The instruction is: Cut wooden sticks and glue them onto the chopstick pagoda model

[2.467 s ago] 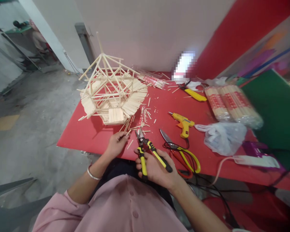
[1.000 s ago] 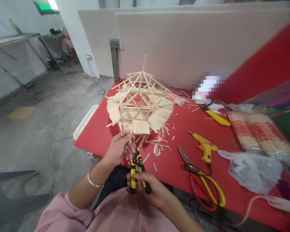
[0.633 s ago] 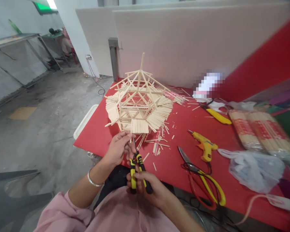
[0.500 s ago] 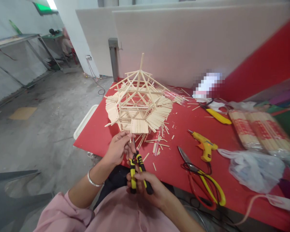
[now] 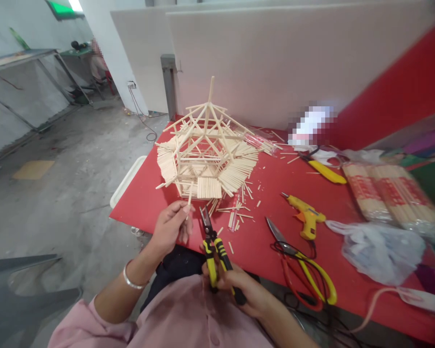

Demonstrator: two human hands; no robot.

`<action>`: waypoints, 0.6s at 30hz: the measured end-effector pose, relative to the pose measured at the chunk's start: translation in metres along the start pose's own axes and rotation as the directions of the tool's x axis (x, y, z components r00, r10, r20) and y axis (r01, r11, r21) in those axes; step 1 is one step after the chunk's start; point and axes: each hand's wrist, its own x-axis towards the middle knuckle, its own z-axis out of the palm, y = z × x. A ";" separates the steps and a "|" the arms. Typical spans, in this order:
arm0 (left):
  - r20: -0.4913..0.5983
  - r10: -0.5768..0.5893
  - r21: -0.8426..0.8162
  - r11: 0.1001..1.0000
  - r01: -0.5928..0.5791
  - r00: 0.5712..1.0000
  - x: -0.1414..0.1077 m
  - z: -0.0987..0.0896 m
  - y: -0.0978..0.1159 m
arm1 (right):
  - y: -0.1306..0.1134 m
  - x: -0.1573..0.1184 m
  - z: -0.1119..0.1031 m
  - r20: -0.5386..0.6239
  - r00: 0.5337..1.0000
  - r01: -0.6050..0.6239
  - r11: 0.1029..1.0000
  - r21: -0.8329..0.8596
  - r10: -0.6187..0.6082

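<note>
Between its thumb and fingers, my left hand (image 5: 173, 223) pinches a thin wooden stick (image 5: 190, 194) that points up in front of the model. My right hand (image 5: 235, 285) grips yellow-and-black cutting pliers (image 5: 212, 241) by the handles, with their jaws pointing up and slightly parted. The jaws are just right of my left hand and apart from the stick. Behind both hands stands a pagoda-like model (image 5: 206, 150) of pale sticks, with an open frame on top and fanned rows of sticks round its lower part.
On the red table (image 5: 137, 203) lie cut stick pieces (image 5: 239, 210), a yellow glue gun (image 5: 308, 216), large scissors (image 5: 288, 249) with a cable across them, yellow-handled pliers (image 5: 326, 172), packs of sticks (image 5: 395, 193) and a plastic bag (image 5: 384, 253). A person (image 5: 98, 65) is at the far left.
The pliers and my right hand have moved down and right, away from the stick. My left hand has shifted slightly left and down, and more of the stick shows above its fingers.
</note>
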 end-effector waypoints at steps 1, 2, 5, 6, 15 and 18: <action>0.002 0.032 0.044 0.999 -0.032 0.999 -0.008 -0.004 -0.006 | -0.001 -0.008 -0.006 -0.031 0.999 -0.013 0.998 -0.064 0.011; 0.010 0.062 0.087 0.994 -0.063 0.998 -0.016 -0.007 -0.011 | -0.002 -0.017 -0.012 -0.067 0.998 -0.033 0.988 -0.149 0.023; 0.125 0.090 0.206 0.972 -0.115 0.988 -0.036 -0.009 -0.023 | -0.005 -0.041 -0.026 -0.120 0.989 0.021 0.889 -0.458 -0.085; 0.155 0.083 0.234 0.965 -0.118 0.984 -0.039 -0.007 -0.025 | -0.006 -0.048 -0.029 -0.115 0.981 0.067 0.833 -0.549 -0.155; 0.374 -0.003 0.439 0.881 -0.175 0.927 -0.021 0.035 -0.020 | 0.011 -0.066 -0.041 -0.055 0.864 0.203 0.447 -0.871 -0.500; 0.435 0.027 0.488 0.833 -0.261 0.900 -0.018 0.042 -0.023 | 0.010 -0.067 -0.044 -0.090 0.847 0.161 0.414 -0.896 -0.524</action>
